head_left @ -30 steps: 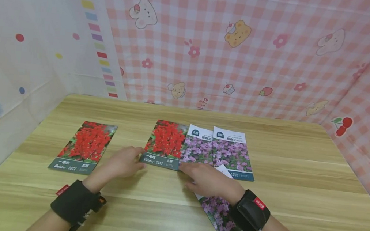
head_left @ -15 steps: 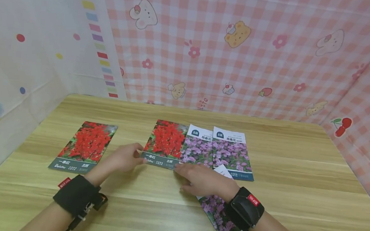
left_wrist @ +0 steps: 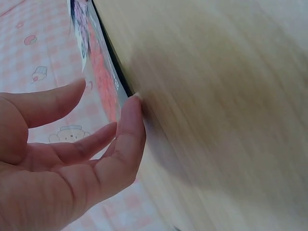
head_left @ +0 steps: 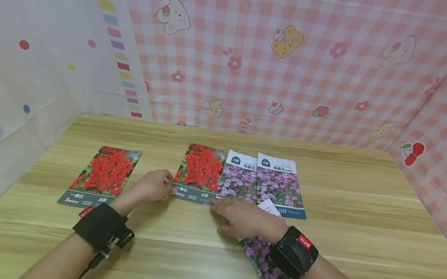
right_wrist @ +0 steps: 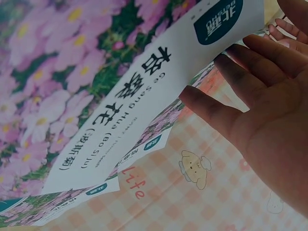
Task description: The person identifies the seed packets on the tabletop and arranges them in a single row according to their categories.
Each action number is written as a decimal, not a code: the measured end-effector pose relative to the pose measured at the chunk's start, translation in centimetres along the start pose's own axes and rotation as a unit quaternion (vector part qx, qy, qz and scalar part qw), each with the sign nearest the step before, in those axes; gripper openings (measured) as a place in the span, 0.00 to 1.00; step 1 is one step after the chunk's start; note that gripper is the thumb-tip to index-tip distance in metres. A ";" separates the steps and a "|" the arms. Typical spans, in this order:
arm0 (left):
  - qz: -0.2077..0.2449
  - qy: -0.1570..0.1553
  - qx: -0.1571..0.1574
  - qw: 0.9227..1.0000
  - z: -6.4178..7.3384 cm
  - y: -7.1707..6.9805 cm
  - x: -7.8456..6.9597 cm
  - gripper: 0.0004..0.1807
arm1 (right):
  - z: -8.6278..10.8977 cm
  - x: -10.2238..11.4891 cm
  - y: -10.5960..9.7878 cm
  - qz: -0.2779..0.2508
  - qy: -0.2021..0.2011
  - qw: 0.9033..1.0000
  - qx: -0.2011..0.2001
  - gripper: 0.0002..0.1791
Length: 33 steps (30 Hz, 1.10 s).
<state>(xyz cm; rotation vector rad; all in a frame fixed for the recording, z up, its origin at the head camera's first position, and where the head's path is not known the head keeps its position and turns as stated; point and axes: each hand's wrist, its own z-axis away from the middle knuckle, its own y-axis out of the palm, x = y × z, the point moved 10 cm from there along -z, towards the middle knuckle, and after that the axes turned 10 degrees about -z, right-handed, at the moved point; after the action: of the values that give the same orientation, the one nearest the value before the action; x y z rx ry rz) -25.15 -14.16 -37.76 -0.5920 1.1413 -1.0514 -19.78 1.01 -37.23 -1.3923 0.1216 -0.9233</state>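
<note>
In the head view, a seed packet with red flowers (head_left: 200, 168) lies at mid-table. My left hand (head_left: 154, 185) touches its left edge, and in the left wrist view that hand (left_wrist: 62, 173) has its thumb apart from the loosely bent fingers. My right hand (head_left: 247, 218) has its fingertips at the packet's lower right corner; its fingers are extended. Two purple-flower seed packets, the middle one (head_left: 238, 183) and the right one (head_left: 281, 186), sit alongside, partly overlapping. Beneath my right hand and wrist, a third purple-flower packet (head_left: 262, 260) lies slanted and partly covered.
Off to the left is another red-flower seed packet (head_left: 105, 171), beside my left forearm. The wooden table (head_left: 361, 204) ends at a pink checked cloth (head_left: 248, 84) behind, with cloth on both sides too. A black band (head_left: 100, 226) with a small camera is on my left wrist.
My left hand has edged slightly up along the red-flower packet's left edge, its wrist shifting up and right. My right hand has slid slightly left. The packets lie almost as before.
</note>
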 end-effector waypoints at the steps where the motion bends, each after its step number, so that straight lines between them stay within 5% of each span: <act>1: 0.002 -0.004 0.002 1.000 -0.1 0.1 0.1 0.23 | 0.0 0.0 0.0 0.001 -0.001 1.000 0.000 0.28; 8: -0.003 -0.020 -0.005 1.000 -0.6 0.2 0.3 0.20 | 0.0 0.0 0.2 -0.001 -0.002 1.000 0.000 0.29; 16: -0.017 -0.016 -0.053 0.998 -0.6 -0.9 0.0 0.16 | -0.1 -0.2 0.3 -0.005 0.003 1.000 0.004 0.28; 25: 0.070 -0.039 -0.063 0.995 -0.7 -1.0 0.8 0.06 | 0.0 -0.1 0.1 -0.012 0.003 1.000 0.003 0.28; 33: 0.093 -0.042 -0.073 0.992 -0.6 -1.2 0.8 0.05 | 0.0 0.0 0.1 -0.013 -0.003 1.000 -0.004 0.27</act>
<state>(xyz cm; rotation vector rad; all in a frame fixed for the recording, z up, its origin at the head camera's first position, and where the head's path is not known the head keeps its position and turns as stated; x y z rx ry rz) -26.12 -15.28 -37.37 -0.6266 1.1813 -0.7818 -19.77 1.01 -37.30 -1.4060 0.1026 -0.9413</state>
